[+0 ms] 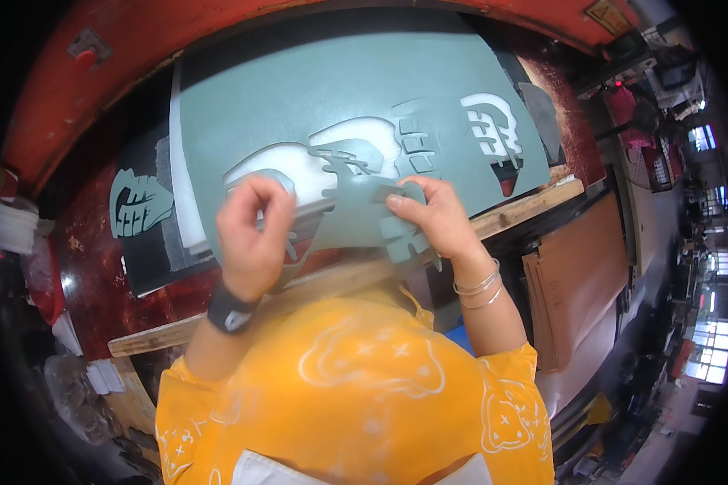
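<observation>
My right hand [435,217] grips a grey-green cut-out sheet piece [360,202] with slotted edges, thumb on top. The piece is lifted above the near edge of the large grey-green sheet [299,89]. My left hand [255,234], slightly blurred, has its fingers curled in beside the left cut-out opening. Whatever lies between those fingertips is hidden. White material [283,158] shows through the curved openings in the large sheet. Farther right, another slotted opening [489,133] also shows white.
A loose slotted grey-green piece [140,202] lies at the far left on a dark board. Red machine framework [121,61] curves behind the sheet. A wooden strip [534,206] edges the table nearest me. Brown sheets [578,279] are stacked at the right.
</observation>
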`<action>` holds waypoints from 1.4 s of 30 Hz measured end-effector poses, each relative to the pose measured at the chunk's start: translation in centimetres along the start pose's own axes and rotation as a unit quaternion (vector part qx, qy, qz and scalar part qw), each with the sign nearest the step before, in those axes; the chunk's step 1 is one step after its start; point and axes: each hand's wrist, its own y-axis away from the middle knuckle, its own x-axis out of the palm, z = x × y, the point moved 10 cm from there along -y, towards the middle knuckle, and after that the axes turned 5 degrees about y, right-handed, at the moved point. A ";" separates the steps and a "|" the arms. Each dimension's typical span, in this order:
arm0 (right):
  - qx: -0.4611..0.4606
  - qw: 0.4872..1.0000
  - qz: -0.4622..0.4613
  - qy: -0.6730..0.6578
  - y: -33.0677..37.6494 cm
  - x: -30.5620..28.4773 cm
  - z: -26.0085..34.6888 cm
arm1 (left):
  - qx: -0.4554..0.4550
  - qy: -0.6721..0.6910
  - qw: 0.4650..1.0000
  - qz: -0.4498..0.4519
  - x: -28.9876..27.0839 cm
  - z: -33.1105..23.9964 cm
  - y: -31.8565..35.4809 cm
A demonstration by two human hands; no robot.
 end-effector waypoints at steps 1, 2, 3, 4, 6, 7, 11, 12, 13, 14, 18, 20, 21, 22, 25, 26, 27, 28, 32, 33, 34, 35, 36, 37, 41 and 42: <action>0.015 0.999 0.019 -0.038 -0.3 0.5 -0.1 | -0.124 -0.041 0.981 0.141 2.3 1.8 1.9; 0.015 0.996 0.051 -0.077 -0.5 1.4 0.1 | -0.269 -0.101 0.919 0.270 3.8 4.2 5.2; 0.035 0.993 0.046 -0.098 -0.7 1.6 -0.1 | -0.252 -0.021 0.927 0.277 4.7 3.6 5.9; 0.042 0.990 0.053 -0.121 -0.7 2.1 0.0 | -0.265 0.032 0.925 0.272 5.7 4.1 6.8; 0.052 0.985 0.077 -0.143 -0.8 3.1 0.0 | -0.307 0.213 0.904 0.209 7.7 6.2 7.8; 0.055 0.984 0.091 -0.144 -0.8 3.6 0.0 | -0.330 0.337 0.869 0.149 8.6 7.6 8.1; 0.061 0.984 0.133 -0.100 -0.5 3.9 -0.2 | -0.316 0.589 0.743 0.009 11.0 10.2 8.5; 0.062 0.985 0.143 -0.077 -0.4 3.7 -0.2 | -0.307 0.561 0.768 -0.040 10.6 10.7 8.5; 0.066 0.984 0.158 -0.053 -0.4 3.6 -0.2 | -0.277 0.548 0.786 -0.067 10.3 10.3 8.1; 0.063 0.983 0.167 -0.037 -0.4 3.3 0.0 | -0.229 0.545 0.802 -0.088 9.8 9.4 7.5; 0.058 0.959 0.278 0.010 -0.2 4.2 1.0 | -0.225 0.608 0.756 -0.085 11.9 7.9 6.7; 0.057 0.946 0.315 0.051 -0.6 4.3 1.5 | -0.245 0.600 0.753 -0.116 12.1 8.8 6.9; 0.040 0.938 0.331 0.096 -0.9 4.3 1.9 | -0.243 0.587 0.766 -0.102 12.4 8.8 6.8; 0.026 0.926 0.349 0.143 -1.2 4.3 2.2 | -0.265 0.554 0.781 -0.112 12.3 9.5 7.1; -0.040 0.858 0.416 0.298 -1.8 4.4 3.0 | -0.300 0.418 0.843 -0.155 11.3 10.7 8.0; -0.066 0.827 0.437 0.347 -1.9 4.5 3.1 | -0.281 0.402 0.855 -0.171 10.8 10.4 8.0; -0.106 0.797 0.440 0.400 -2.1 4.6 3.4 | -0.265 0.385 0.864 -0.187 10.3 10.0 8.0; -0.146 0.764 0.441 0.449 -2.3 4.7 3.6 | -0.237 0.378 0.875 -0.186 10.2 9.3 7.8; -0.354 0.670 0.382 0.530 -3.2 5.1 6.2 | -0.248 0.381 0.856 -0.246 9.3 9.3 8.2; -0.383 0.669 0.365 0.523 -3.6 4.8 6.7 | -0.238 0.370 0.862 -0.252 9.0 9.1 8.0; -0.401 0.665 0.347 0.525 -4.1 4.4 7.0 | -0.257 0.365 0.860 -0.249 9.1 9.4 8.1; -0.418 0.662 0.330 0.528 -4.6 3.8 7.3 | -0.253 0.376 0.858 -0.240 9.3 9.4 7.9; -0.427 0.657 0.303 0.543 -5.4 3.1 7.5 | -0.269 0.393 0.846 -0.240 9.4 9.7 8.1; -0.461 0.656 0.290 0.523 -5.4 2.7 7.9 | -0.263 0.400 0.851 -0.215 9.6 9.5 7.9; -0.471 0.665 0.237 0.529 -7.9 0.5 8.2 | -0.289 0.412 0.849 -0.161 9.9 9.5 8.5; -0.458 0.686 0.223 0.519 -8.8 0.0 8.5 | -0.289 0.405 0.854 -0.153 10.0 9.6 8.6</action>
